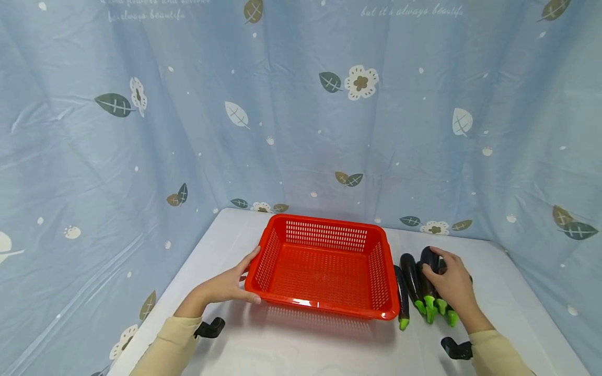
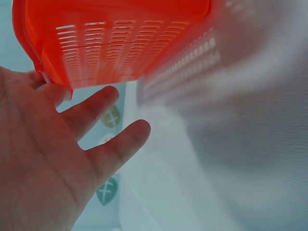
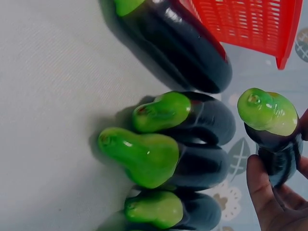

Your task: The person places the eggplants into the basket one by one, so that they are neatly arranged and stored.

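A red plastic basket (image 1: 324,307) with slotted walls sits in the middle of the white table. My left hand (image 1: 232,284) grips its near left corner, thumb along the front rim and a finger up the left side. In the left wrist view, two fingers (image 2: 118,147) of that hand stick out straight, apart from the basket wall. My right hand (image 1: 452,282) holds a dark purple eggplant (image 3: 269,115) with a green stem end, raised above several others. Those eggplants (image 1: 410,279) lie side by side right of the basket; the hand partly hides some.
One eggplant (image 1: 402,297) lies close against the basket's right side. Beneath the basket, a shadow falls on the white tabletop (image 1: 301,355). A blue printed curtain (image 1: 291,125) hangs behind the table and along its sides.
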A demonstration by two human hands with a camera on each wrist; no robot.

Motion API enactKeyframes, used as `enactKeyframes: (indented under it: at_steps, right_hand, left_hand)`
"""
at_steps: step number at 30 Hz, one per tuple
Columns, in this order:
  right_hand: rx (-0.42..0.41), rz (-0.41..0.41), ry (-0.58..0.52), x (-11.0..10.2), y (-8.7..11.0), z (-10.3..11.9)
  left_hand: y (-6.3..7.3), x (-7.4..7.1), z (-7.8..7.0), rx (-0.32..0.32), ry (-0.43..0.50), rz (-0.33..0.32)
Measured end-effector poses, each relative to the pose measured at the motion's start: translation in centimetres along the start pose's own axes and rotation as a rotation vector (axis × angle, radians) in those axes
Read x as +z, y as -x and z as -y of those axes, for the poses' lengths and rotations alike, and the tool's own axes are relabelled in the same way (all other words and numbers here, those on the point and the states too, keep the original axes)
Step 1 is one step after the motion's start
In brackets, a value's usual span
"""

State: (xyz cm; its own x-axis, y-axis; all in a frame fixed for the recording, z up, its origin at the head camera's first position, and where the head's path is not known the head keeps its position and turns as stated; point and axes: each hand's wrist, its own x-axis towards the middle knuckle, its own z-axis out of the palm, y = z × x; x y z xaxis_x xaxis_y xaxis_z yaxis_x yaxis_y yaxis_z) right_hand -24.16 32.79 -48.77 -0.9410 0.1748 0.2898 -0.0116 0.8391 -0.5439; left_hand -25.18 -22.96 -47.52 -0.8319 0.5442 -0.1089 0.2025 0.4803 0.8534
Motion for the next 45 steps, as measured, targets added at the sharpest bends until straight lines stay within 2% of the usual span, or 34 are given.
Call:
enactKeyframes:
  at_steps: [16, 30, 45]
  right_hand:
    - [-0.035, 0.033, -0.048, 0.6, -1.1, 2.2]
    - [-0.058, 0.082, -0.053, -0.1, -2.5, 4.3]
    - [-0.088, 0.142, -0.073, -0.6, -3.5, 6.7]
  left_hand:
    - [0.0, 0.0, 0.0, 0.000, 0.003, 0.000]
    - [-0.1, 0.2, 0.4, -0.003, -0.002, -0.004]
    - [0.0, 0.1, 0.4, -0.005, 0.033, 0.003]
